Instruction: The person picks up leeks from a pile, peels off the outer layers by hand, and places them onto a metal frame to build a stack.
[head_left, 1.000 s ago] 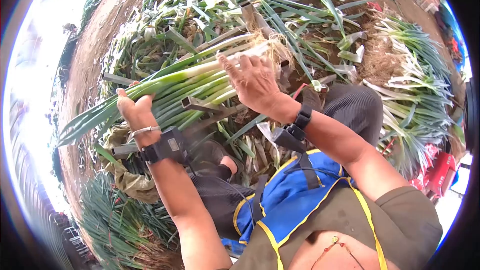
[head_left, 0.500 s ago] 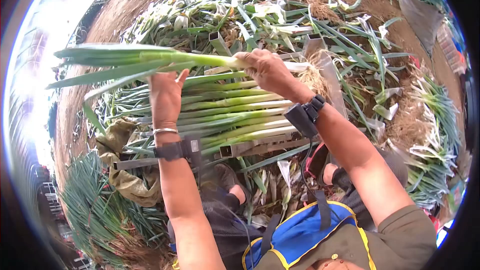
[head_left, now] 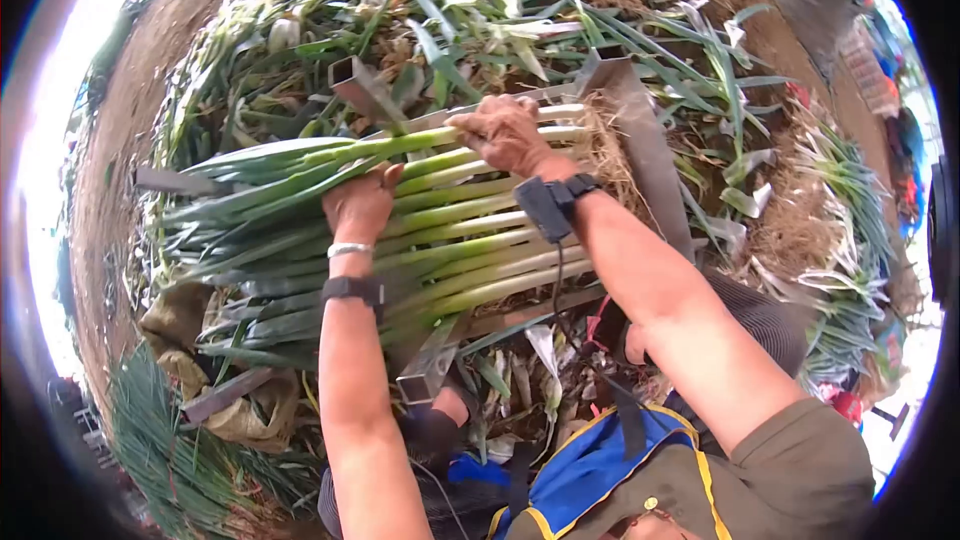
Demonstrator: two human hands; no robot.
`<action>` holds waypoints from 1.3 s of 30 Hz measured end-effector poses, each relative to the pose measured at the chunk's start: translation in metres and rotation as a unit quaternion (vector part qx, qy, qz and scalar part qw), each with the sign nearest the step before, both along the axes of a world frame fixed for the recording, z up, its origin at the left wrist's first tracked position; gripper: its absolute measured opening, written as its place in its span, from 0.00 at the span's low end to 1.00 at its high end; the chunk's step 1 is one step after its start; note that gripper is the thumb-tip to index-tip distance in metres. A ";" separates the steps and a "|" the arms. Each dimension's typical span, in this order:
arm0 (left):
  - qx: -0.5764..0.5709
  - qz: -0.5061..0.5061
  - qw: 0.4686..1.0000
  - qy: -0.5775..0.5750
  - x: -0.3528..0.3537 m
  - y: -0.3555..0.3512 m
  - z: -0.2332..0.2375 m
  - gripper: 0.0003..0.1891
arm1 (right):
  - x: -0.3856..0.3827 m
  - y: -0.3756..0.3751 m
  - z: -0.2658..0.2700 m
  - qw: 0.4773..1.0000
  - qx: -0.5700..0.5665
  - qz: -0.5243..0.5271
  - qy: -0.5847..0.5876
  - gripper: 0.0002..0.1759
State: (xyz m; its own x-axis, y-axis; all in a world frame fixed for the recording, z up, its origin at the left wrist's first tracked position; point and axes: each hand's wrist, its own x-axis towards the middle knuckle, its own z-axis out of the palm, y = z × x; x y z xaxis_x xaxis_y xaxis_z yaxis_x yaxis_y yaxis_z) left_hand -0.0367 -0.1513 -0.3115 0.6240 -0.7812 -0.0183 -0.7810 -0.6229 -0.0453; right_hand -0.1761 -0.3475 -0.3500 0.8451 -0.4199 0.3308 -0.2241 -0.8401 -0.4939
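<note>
Long green onions lie side by side on a metal frame, white ends and roots to the right, leaves to the left. My right hand is closed around the pale stalk of the farthest green onion, which lies level with the row. Close to its leaves, my left hand has its thumb raised; the other fingers are curled and partly hidden by the leaves, seemingly round that same onion. Both wrists wear dark straps, the right with a small box and cable.
Trimmed leaves cover the ground beyond the frame. Bundled green onions stand at lower left, and more onions lie at right. Square metal posts stick up at the frame's corners. A tan cloth hangs at its left.
The green onion held above the row has come down onto its far edge, both hands lowering with it. My view has shifted closer over the frame.
</note>
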 end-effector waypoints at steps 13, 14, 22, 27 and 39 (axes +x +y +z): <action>-0.185 0.037 0.980 0.057 -0.015 0.027 0.016 0.15 | -0.007 0.005 -0.029 0.999 0.022 -0.040 -0.009 0.10; -0.220 0.070 0.969 0.086 -0.013 0.029 0.015 0.14 | -0.008 0.003 -0.027 0.998 0.024 -0.031 0.042 0.11; -0.226 -0.062 0.972 -0.011 0.022 0.016 0.012 0.18 | 0.008 -0.005 -0.003 0.958 0.107 0.008 0.264 0.18; -0.001 -0.075 0.997 -0.037 0.028 -0.003 0.035 0.23 | 0.009 -0.006 -0.003 0.960 0.111 0.013 0.256 0.18; 0.104 -0.173 0.954 0.222 0.068 -0.022 0.043 0.32 | -0.006 -0.004 -0.008 0.988 0.107 0.006 0.108 0.18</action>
